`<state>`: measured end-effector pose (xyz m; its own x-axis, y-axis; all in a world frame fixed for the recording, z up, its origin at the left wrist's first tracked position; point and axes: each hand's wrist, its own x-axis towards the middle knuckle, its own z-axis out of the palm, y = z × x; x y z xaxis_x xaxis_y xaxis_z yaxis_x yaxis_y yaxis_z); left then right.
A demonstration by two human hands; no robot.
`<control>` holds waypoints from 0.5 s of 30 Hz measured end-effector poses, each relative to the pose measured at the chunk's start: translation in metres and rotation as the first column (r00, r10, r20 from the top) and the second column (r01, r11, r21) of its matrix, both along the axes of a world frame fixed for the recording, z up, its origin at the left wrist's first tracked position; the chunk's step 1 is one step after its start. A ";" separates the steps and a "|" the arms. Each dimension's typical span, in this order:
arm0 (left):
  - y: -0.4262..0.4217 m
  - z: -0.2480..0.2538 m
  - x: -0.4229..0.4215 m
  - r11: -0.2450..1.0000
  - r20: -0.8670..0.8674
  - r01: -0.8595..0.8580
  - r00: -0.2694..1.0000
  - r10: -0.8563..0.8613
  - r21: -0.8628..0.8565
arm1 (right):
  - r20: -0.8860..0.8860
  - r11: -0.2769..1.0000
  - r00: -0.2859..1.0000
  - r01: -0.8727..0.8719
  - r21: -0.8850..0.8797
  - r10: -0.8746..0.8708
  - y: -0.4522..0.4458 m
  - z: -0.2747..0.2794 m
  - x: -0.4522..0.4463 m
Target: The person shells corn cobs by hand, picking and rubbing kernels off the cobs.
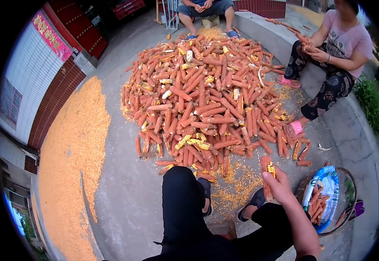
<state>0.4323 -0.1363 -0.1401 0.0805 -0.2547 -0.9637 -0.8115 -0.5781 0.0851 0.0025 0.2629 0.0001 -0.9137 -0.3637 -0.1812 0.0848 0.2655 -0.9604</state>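
My right hand (280, 186) is closed around a reddish corn cob (266, 174) that has a patch of yellow kernels (271, 169) near its upper end. The cob is held upright above my right shoe (258, 198). My left hand does not show in the frame. In front of my knees lies a large heap of reddish cobs (207, 108), some of them with yellow kernels left on. Loose kernels (237, 187) are scattered on the ground between my feet and the heap.
A basket with a blue-rimmed lining (334, 204) holds several cobs at my right. Yellow kernels (74, 152) are spread over the ground at left. One person (346, 48) sits at the upper right holding cobs; another person (204, 8) sits behind the heap.
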 end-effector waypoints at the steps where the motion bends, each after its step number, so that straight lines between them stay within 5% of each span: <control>1: 0.000 0.001 0.002 1.000 -0.003 0.001 1.000 -0.001 -0.002 | -0.003 0.999 1.000 0.012 -0.036 -0.012 -0.003 0.000 0.000; 15: 0.000 0.000 0.017 1.000 -0.008 0.003 1.000 -0.003 0.002 | 0.133 0.961 0.980 0.174 -0.212 -0.148 0.000 0.000 -0.008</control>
